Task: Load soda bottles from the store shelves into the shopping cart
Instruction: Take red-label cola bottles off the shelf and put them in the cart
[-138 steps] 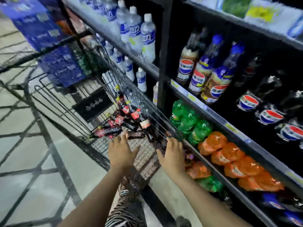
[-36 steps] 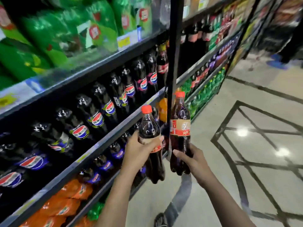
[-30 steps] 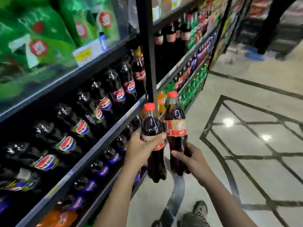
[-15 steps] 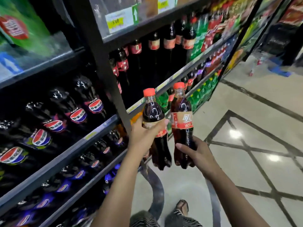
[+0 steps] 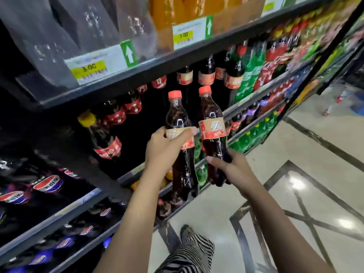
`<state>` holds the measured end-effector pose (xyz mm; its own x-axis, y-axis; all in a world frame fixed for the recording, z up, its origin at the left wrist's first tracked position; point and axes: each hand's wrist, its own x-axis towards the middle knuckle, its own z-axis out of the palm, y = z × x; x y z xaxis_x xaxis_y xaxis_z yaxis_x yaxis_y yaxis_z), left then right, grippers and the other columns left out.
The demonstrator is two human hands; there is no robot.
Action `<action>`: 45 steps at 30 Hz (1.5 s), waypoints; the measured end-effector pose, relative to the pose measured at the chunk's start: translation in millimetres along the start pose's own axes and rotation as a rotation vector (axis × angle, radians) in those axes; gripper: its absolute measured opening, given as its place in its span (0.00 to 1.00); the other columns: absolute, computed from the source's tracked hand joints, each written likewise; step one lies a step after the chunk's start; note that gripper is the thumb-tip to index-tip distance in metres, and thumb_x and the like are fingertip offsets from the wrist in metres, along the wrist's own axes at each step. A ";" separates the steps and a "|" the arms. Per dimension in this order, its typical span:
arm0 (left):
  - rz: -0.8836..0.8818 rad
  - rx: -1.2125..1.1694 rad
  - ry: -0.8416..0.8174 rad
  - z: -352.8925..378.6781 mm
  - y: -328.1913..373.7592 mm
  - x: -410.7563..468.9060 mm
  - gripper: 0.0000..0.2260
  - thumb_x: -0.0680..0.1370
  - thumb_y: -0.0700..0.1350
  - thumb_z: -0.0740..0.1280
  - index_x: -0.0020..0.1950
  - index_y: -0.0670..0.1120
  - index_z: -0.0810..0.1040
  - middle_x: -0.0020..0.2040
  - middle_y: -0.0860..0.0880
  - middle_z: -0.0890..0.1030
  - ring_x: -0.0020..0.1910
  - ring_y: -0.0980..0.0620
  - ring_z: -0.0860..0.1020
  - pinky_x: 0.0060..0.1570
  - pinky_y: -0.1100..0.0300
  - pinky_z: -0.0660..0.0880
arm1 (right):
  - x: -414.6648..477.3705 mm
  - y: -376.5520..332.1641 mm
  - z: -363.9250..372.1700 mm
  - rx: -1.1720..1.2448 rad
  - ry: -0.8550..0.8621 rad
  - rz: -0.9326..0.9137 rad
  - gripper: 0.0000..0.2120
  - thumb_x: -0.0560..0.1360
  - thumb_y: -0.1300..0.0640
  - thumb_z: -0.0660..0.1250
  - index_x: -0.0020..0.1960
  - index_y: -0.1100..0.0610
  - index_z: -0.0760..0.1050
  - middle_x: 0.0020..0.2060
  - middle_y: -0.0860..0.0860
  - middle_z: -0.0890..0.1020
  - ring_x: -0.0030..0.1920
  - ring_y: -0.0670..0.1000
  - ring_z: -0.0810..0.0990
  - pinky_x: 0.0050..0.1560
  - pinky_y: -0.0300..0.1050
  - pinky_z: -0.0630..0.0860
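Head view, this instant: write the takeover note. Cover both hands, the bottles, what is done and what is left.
Left hand: grips a dark cola plastic bottle with a red cap around its label, upright.
Right hand: holds a second, matching red-capped cola bottle by its lower body, upright, beside the first.
Both bottles are off the black store shelf and in front of it. More like them stand on it.
Done: two bottles picked.
Left: carry both to the shopping cart, which is not in view, and set them in.
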<state>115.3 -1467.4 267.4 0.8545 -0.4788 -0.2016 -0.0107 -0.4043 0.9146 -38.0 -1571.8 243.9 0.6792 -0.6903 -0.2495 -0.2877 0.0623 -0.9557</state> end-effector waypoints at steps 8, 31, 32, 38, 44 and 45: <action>-0.016 0.017 0.219 28.7 45.3 86.4 0.35 0.56 0.73 0.71 0.56 0.53 0.79 0.52 0.55 0.82 0.53 0.51 0.80 0.56 0.53 0.77 | 107.1 -32.4 -7.5 -0.078 0.026 -0.068 0.06 0.70 0.55 0.74 0.46 0.52 0.79 0.43 0.49 0.84 0.47 0.51 0.83 0.53 0.48 0.78; 0.008 0.029 0.630 111.7 27.6 134.3 0.37 0.56 0.73 0.72 0.58 0.52 0.75 0.53 0.51 0.82 0.53 0.50 0.80 0.50 0.50 0.79 | 251.3 -17.1 -25.9 -0.328 -0.212 -0.244 0.25 0.63 0.50 0.79 0.54 0.58 0.74 0.49 0.52 0.82 0.51 0.52 0.80 0.50 0.47 0.77; 0.003 0.033 0.636 114.0 26.1 134.1 0.38 0.56 0.73 0.71 0.58 0.52 0.75 0.53 0.51 0.81 0.53 0.50 0.80 0.51 0.50 0.79 | 251.1 -18.1 -26.1 -0.327 -0.207 -0.261 0.25 0.64 0.51 0.79 0.54 0.59 0.74 0.49 0.52 0.82 0.51 0.52 0.80 0.50 0.47 0.77; 0.022 0.082 0.611 120.4 22.4 127.3 0.40 0.61 0.70 0.71 0.66 0.49 0.71 0.60 0.47 0.77 0.58 0.47 0.77 0.56 0.49 0.77 | 258.9 -19.2 -28.7 -0.372 -0.150 -0.343 0.28 0.64 0.53 0.79 0.56 0.63 0.71 0.52 0.57 0.80 0.54 0.56 0.78 0.47 0.41 0.70; 0.008 0.132 0.419 114.0 -7.1 118.5 0.35 0.67 0.51 0.79 0.70 0.48 0.66 0.64 0.49 0.76 0.64 0.49 0.74 0.62 0.49 0.74 | 262.8 -1.8 -24.9 -0.465 -0.137 -0.363 0.30 0.63 0.52 0.80 0.55 0.64 0.69 0.50 0.57 0.78 0.52 0.57 0.77 0.44 0.41 0.68; -0.004 0.129 0.402 113.7 -11.5 117.9 0.35 0.68 0.49 0.78 0.70 0.48 0.66 0.64 0.49 0.76 0.63 0.49 0.75 0.61 0.49 0.75 | 262.6 -0.8 -24.3 -0.467 -0.132 -0.360 0.30 0.63 0.51 0.79 0.55 0.64 0.69 0.50 0.57 0.77 0.52 0.56 0.77 0.45 0.41 0.69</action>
<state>157.1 -1607.8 193.2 0.9889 -0.1455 -0.0289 -0.0503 -0.5121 0.8575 124.2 -1770.7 183.0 0.8585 -0.5118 0.0305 -0.2702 -0.5023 -0.8214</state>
